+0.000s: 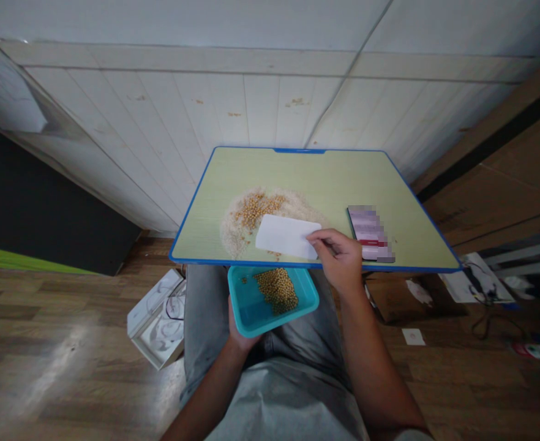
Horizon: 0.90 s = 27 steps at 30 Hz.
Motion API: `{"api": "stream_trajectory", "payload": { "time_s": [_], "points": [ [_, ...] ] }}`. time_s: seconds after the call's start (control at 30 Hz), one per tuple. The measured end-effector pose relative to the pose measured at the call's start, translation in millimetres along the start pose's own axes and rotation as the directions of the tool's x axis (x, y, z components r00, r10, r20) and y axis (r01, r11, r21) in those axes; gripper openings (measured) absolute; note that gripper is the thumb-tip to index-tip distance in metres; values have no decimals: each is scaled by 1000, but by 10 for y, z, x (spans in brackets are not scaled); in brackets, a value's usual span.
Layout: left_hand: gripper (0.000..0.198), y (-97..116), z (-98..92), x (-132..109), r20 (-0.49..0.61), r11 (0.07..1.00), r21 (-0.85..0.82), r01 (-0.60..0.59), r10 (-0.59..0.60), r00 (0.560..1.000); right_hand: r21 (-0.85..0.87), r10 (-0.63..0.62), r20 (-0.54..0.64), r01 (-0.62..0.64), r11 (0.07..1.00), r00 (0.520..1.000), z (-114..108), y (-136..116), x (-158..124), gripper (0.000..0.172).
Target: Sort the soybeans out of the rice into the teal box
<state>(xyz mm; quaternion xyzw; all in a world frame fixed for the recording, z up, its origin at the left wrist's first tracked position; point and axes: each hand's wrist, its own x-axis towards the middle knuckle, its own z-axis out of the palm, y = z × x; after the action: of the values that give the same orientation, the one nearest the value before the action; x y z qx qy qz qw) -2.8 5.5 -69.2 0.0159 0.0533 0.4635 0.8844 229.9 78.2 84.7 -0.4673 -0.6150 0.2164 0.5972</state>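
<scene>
A white card (283, 236) is pinched at its right end by my right hand (338, 254), over the front part of the table. Behind and left of the card, yellow-brown beans (254, 208) lie among a spread of pale grains (231, 226). Just below the table's front edge, my left hand (241, 335) holds a turquoise tray (250, 306) from its left underside, its fingers mostly hidden. Inside the tray, beans (279, 291) are gathered toward the right, with a few at the upper left.
The light green table (334, 174) has a blue rim. A phone (370, 233), partly pixelated, lies right of my right hand. On the floor stand an open white box (160, 324) at left and a cardboard box (403, 300) at right. A white panelled wall rises behind.
</scene>
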Motion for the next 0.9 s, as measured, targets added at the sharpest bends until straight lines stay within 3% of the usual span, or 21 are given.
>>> {"api": "stream_trajectory", "payload": {
  "time_s": [0.27,0.53,0.67,0.9],
  "points": [
    [70,3,115,5,-22,1000,15,-2,2,1000,8,10,9,-10,1000,1000,-6,-9,1,14],
    [71,16,-31,-20,-36,1000,11,-2,3,999,1,27,-27,-27,1000,999,-9,19,-6,14],
    [73,28,-37,-22,-24,1000,7,24,-24,999,9,24,14,-24,1000,1000,-14,-3,1,14],
    [80,36,-56,-47,2,999,7,43,-43,999,2,35,-19,-35,999,999,-14,-9,2,13]
  ]
}}
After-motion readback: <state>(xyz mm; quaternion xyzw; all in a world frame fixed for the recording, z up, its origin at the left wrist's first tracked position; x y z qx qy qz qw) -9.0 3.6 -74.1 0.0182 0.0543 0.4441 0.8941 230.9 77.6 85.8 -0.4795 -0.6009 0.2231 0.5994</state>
